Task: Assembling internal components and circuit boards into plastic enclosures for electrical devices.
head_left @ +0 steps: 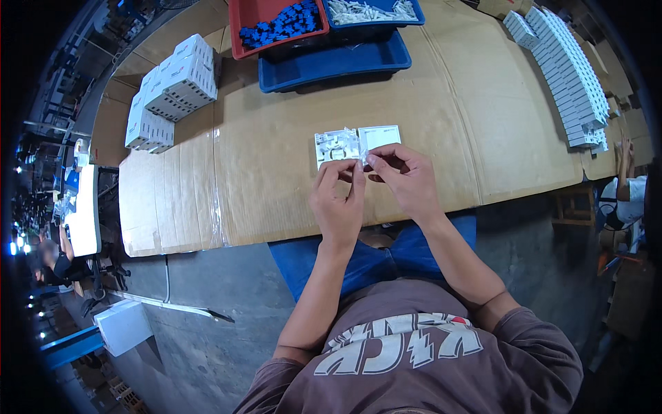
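Two white plastic pieces lie side by side on the cardboard-covered table in front of me. The left one is a molded tray-like part point(337, 141) with ribs and recesses, and the right one is a flat square panel point(380, 136). Close to their near edges, my left hand point(338, 203) and my right hand point(409, 181) meet with fingertips pinched together. Between the fingertips is a small whitish piece point(364, 156), mostly hidden, so its exact kind cannot be made out. Both hands are closed, thumb against index finger.
Beyond the work stand a red bin point(236, 34) of blue parts, a blue bin point(418, 21) of white parts and a lower blue tray point(331, 74). White boxes point(181, 86) are stacked at left; long rows of white pieces point(567, 83) stand at right. Other people sit at both sides.
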A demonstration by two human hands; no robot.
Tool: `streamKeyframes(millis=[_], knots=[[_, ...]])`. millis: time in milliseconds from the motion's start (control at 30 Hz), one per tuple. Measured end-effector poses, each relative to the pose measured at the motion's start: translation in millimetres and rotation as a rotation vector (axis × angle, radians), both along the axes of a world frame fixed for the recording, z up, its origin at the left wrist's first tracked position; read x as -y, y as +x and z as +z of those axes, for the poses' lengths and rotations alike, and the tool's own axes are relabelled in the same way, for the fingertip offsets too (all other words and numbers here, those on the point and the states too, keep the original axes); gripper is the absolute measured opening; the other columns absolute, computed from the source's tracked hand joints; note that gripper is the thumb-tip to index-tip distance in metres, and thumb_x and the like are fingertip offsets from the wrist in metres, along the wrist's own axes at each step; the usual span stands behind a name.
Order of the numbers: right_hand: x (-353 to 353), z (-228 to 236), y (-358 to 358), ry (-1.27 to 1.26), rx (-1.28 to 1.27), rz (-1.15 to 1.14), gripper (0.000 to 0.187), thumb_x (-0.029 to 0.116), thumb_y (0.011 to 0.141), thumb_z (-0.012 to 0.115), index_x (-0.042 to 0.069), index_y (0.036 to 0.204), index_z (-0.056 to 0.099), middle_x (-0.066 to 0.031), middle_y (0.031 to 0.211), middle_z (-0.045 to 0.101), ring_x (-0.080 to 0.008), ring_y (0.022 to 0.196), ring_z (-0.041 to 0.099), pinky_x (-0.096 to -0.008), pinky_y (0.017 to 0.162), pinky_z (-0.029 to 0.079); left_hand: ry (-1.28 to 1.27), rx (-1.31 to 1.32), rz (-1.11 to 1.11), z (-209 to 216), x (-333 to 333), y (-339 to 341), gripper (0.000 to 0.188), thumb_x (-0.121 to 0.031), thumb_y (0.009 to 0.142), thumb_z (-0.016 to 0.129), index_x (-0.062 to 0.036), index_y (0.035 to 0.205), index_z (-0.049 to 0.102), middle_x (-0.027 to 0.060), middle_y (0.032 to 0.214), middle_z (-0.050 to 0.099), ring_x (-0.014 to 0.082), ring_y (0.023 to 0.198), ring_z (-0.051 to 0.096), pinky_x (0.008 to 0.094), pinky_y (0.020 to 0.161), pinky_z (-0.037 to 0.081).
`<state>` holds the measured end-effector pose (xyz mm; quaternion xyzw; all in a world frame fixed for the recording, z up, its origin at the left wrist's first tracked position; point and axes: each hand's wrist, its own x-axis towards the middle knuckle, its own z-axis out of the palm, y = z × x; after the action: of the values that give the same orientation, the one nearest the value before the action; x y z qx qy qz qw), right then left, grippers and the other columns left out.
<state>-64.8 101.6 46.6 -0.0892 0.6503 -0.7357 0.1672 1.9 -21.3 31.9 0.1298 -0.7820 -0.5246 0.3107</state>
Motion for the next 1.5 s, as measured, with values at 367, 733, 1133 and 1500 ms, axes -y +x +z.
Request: streamKeyframes(millis=[367, 733, 1133, 1500], knots=[[7.9, -2.7, 6.9, -0.050, 0.017, -0.045, 0.012, 0.001, 0.099, 0.067, -0.003, 0.109, 0.068, -0.0073, 0.098, 0.072, -0.0133, 0.090, 0.072, -0.0297, 0.082, 0.064, -0.115, -0.020, 0.089, -0.8, -7.8, 2.9, 0.014, 0.001, 0.086, 0.078, -0.0030, 0.096, 0.070, 0.0072, 0.091, 0.069, 0.0199, 0.074, 0.066, 0.0345, 0.069, 0.052], [5.1, -5.3, 5.4, -0.043, 0.010, -0.086, 0.011, 0.002, 0.100, 0.067, -0.004, 0.109, 0.068, -0.0072, 0.100, 0.071, -0.0125, 0.088, 0.072, -0.0282, 0.081, 0.064, -0.154, -0.078, 0.095, -7.7, -12.6, -1.2, 0.016, 0.002, 0.085, 0.078, -0.0036, 0.097, 0.070, 0.0070, 0.093, 0.068, 0.0198, 0.073, 0.064, 0.0338, 0.069, 0.051], [-2.4, -24.4, -0.9, -0.109, -0.383, 0.029, 0.023, -0.012, 0.090, 0.066, 0.003, 0.107, 0.071, -0.0061, 0.114, 0.060, -0.0119, 0.102, 0.063, -0.0252, 0.077, 0.056, 0.714, -0.053, -0.024, 2.4, -11.3, 1.8, 0.033, -0.032, 0.107, 0.060, -0.0011, 0.101, 0.068, 0.0023, 0.091, 0.066, 0.0099, 0.078, 0.058, 0.0272, 0.072, 0.048], [-13.8, -13.5, -9.3, -0.116, 0.285, 0.293, 0.013, 0.003, 0.100, 0.068, 0.000, 0.112, 0.069, -0.0063, 0.095, 0.071, -0.0118, 0.077, 0.067, -0.0286, 0.071, 0.061, 0.844, 0.073, -0.039, -0.9, 0.0, 2.9, 0.023, -0.023, 0.104, 0.069, -0.0011, 0.110, 0.074, -0.0019, 0.089, 0.067, 0.0054, 0.077, 0.054, 0.0228, 0.070, 0.043]])
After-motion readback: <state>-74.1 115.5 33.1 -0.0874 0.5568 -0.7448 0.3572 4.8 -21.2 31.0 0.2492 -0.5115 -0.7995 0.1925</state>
